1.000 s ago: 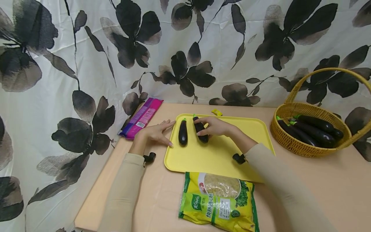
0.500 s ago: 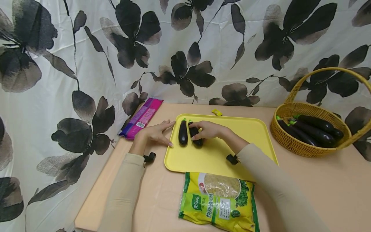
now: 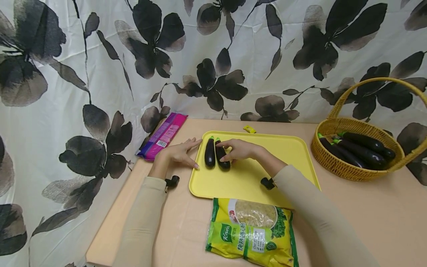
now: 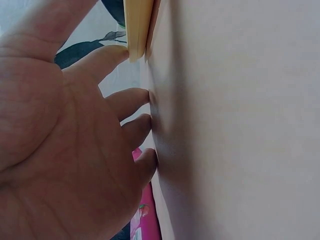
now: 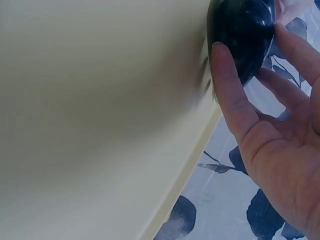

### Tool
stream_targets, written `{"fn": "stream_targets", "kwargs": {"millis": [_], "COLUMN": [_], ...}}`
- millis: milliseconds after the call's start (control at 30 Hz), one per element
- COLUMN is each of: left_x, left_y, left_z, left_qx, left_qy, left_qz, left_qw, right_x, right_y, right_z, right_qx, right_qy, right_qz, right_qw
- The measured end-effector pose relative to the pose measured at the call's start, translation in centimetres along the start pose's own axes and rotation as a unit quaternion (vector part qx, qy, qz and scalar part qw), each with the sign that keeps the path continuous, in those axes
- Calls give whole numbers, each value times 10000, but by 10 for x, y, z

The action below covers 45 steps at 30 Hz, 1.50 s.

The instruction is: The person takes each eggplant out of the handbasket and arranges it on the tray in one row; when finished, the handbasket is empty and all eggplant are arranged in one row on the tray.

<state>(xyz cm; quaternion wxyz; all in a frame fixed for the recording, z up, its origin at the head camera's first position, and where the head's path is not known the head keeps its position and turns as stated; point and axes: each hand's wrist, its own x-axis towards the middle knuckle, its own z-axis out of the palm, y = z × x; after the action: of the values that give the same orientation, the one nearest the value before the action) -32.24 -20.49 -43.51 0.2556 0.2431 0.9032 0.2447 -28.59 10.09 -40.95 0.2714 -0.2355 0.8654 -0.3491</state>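
Observation:
Two dark eggplants with green stems lie side by side on the yellow tray [image 3: 230, 185]. In the head view my right hand [image 3: 245, 149] pinches the right eggplant [image 3: 224, 164] from above, thumb on the near side. The right wrist view shows that eggplant [image 5: 240, 35] between thumb and fingers. Close to its left is the other eggplant [image 3: 209, 154], untouched by the right hand. My left hand [image 3: 178, 153] is spread at the tray's left edge. In the left wrist view one finger touches the tray rim [image 4: 138, 30] and several fingertips rest on the table.
A wicker basket [image 3: 337, 172] with several eggplants stands at the right. In front of the tray lies a yellow-green Knorr bag [image 3: 251, 233]. A pink-purple packet [image 3: 163, 137] is behind the left hand. One small yellow wrapper [image 3: 249, 129] sits beyond the tray, near the floral curtain [image 3: 207, 44].
My right hand has moved left with its eggplant, bringing it close beside the other one, which has shifted very slightly left. The left hand has stayed put.

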Motion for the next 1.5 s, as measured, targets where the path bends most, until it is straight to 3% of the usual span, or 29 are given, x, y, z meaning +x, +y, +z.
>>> {"fn": "stream_targets", "kwargs": {"millis": [567, 767, 867, 1067, 1233, 1500], "left_x": [0, 0, 0, 0, -2, -2], "left_y": [2, 2, 2, 2, 2, 2], "left_z": [1, 2, 1, 0, 0, 0], "left_qx": [195, 167, 143, 71, 37, 21], "left_qy": [11, 20, 10, -3, 2, 5], "left_qz": [60, 32, 45, 73, 17, 8], "left_qw": [9998, 9999, 9999, 9999, 10000, 10000], "right_x": [-2, -15, -28, -68, -111, -166], "right_y": [-7, -9, -12, -28, -32, -14], "right_z": [2, -7, -15, -32, -43, -54], "right_qx": [-229, 53, 150, -367, -557, -525], "right_qy": [86, 185, 453, 1315, 1964, 2887], "right_qz": [-33, -24, -287, -892, -1083, -1123], "right_qw": [9997, 9998, 9984, 9866, 9729, 9494]}}
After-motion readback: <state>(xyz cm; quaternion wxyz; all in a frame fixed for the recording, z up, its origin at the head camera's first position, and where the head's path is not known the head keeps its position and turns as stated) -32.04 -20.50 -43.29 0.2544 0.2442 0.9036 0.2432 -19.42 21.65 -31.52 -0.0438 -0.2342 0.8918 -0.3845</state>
